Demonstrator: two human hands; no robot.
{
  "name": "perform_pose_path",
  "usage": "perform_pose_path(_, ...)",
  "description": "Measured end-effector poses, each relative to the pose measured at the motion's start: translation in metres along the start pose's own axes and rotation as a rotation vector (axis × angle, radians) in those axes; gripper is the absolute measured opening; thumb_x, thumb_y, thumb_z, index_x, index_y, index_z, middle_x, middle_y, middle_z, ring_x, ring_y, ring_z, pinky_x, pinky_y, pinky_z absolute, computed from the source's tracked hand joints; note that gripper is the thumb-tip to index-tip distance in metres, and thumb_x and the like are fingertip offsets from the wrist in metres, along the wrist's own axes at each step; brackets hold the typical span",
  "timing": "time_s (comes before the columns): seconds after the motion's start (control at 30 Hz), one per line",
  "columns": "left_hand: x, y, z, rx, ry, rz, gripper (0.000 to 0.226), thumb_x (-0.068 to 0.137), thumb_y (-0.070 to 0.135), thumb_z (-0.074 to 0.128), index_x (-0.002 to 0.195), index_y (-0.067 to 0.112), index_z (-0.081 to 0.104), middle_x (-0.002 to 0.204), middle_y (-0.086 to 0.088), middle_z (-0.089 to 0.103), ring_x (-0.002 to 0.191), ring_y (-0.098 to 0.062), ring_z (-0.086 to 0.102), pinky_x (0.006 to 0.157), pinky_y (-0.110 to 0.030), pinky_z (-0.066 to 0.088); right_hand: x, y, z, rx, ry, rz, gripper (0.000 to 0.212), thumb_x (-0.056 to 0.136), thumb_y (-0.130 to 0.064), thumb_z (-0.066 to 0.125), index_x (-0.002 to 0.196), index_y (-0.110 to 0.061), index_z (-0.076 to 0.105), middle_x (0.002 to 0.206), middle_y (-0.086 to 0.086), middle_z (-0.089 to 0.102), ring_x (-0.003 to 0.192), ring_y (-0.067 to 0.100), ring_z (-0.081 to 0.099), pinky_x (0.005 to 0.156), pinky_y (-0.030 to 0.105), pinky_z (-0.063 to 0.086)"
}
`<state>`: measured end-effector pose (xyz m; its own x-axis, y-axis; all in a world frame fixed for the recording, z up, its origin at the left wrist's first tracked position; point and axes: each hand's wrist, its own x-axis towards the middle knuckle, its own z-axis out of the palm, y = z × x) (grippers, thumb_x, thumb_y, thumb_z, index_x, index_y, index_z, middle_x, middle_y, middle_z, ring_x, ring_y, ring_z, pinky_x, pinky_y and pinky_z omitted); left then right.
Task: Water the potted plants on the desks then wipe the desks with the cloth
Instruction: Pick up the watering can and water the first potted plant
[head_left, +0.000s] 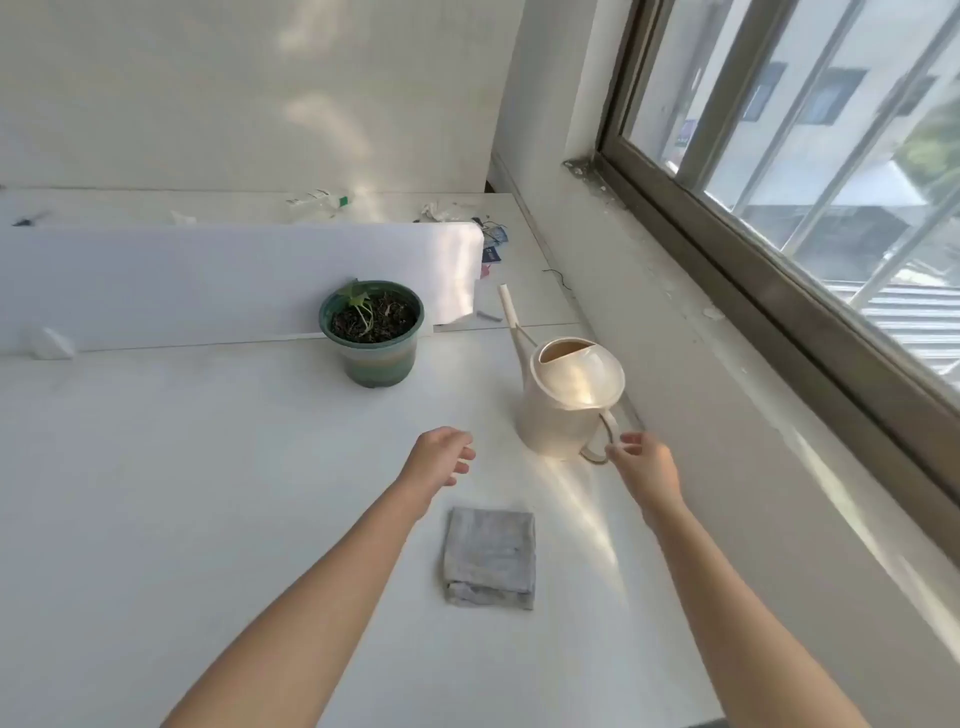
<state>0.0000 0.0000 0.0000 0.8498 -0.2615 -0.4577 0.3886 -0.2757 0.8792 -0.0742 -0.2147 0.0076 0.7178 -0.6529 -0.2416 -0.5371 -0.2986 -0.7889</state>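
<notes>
A cream watering can (569, 402) stands upright on the white desk (208, 467), its long spout pointing away from me. My right hand (647, 465) is at the can's loop handle, fingers loosely curled beside it, holding nothing. To the left of the can my left hand (441, 457) hovers over the desk, relaxed and empty. A green pot (371, 343) with dark soil and a small seedling sits against the white divider. A folded grey cloth (491, 558) lies flat on the desk between my forearms.
A white divider panel (208, 280) splits this desk from the far desk, which carries a plastic bottle (319, 200) and scattered small items (488, 241). A white wall ledge and a window (805, 171) run along the right side.
</notes>
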Motion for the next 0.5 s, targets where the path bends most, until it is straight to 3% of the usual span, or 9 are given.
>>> perform_pose_path(0.13, 0.039, 0.022, 0.029, -0.044, 0.034, -0.043, 0.015, 0.092, 0.023, 0.042, 0.096, 0.011, 0.049, 0.091, -0.004, 0.049, 0.086, -0.022, 0.045, 0.065, -0.027, 0.038, 0.030, -0.006, 0.006, -0.016, -0.045, 0.030, 0.034, 0.084, -0.016, 0.056, 0.115, -0.003, 0.051, 0.095, 0.008, 0.053, 0.086, 0.023, 0.050, 0.071, 0.029, 0.037)
perform_pose_path(0.23, 0.070, 0.035, 0.050, -0.080, 0.055, -0.075, 0.032, 0.094, 0.030, 0.039, 0.119, 0.011, 0.048, 0.108, -0.005, 0.046, 0.096, -0.023, 0.042, 0.082, -0.031, 0.036, 0.051, -0.002, 0.010, -0.064, -0.101, 0.032, 0.006, 0.084, -0.015, 0.053, 0.080, -0.010, 0.051, 0.069, 0.002, 0.049, 0.076, 0.023, 0.047, 0.055, 0.030, 0.033)
perform_pose_path(0.3, 0.087, 0.043, 0.063, -0.135, 0.062, -0.096, 0.045, 0.096, 0.034, 0.038, 0.135, 0.013, 0.039, 0.128, -0.007, 0.043, 0.111, -0.024, 0.042, 0.092, -0.033, 0.034, 0.062, 0.004, 0.013, -0.079, -0.132, -0.010, 0.025, 0.087, -0.014, 0.049, 0.064, -0.016, 0.040, 0.061, -0.003, 0.042, 0.069, 0.021, 0.043, 0.051, 0.027, 0.027)
perform_pose_path(0.4, 0.107, 0.055, 0.079, -0.224, 0.050, -0.104, 0.047, 0.095, 0.037, 0.040, 0.136, 0.015, 0.037, 0.138, -0.005, 0.039, 0.126, -0.022, 0.036, 0.099, -0.034, 0.030, 0.068, 0.009, 0.014, -0.052, -0.189, -0.070, 0.028, 0.090, -0.014, 0.046, 0.065, -0.021, 0.037, 0.066, -0.007, 0.041, 0.062, 0.011, 0.040, 0.052, 0.022, 0.029)
perform_pose_path(0.5, 0.118, 0.061, 0.091, -0.268, 0.045, -0.085, 0.038, 0.093, 0.037, 0.043, 0.126, 0.016, 0.045, 0.124, -0.002, 0.043, 0.110, -0.017, 0.039, 0.091, -0.030, 0.029, 0.070, 0.011, 0.009, 0.112, -0.212, -0.089, 0.015, 0.091, -0.010, 0.046, 0.077, -0.012, 0.046, 0.069, -0.003, 0.042, 0.063, 0.011, 0.039, 0.049, 0.013, 0.032)
